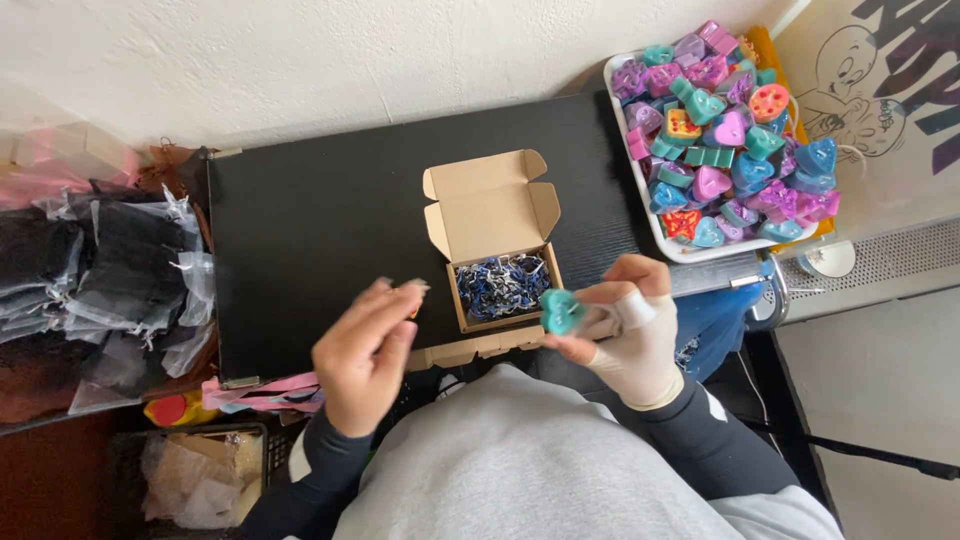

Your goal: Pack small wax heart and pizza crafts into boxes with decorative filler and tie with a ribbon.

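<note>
My right hand (628, 330), partly wrapped in a white bandage or glove, grips a small teal moulded piece (561, 311) just in front of the open cardboard box (490, 215). The box holds dark blue and black shredded filler (502, 285). My left hand (365, 355) hovers to the left of the box over the black table (320, 230), fingers pinched together on something small and orange that I cannot make out.
A white tray (640, 190) heaped with several colourful moulded pieces stands at the table's right end. Black mesh pouches in clear bags (110, 270) pile up on the left. A pink strip (265, 392) lies at the table's near edge.
</note>
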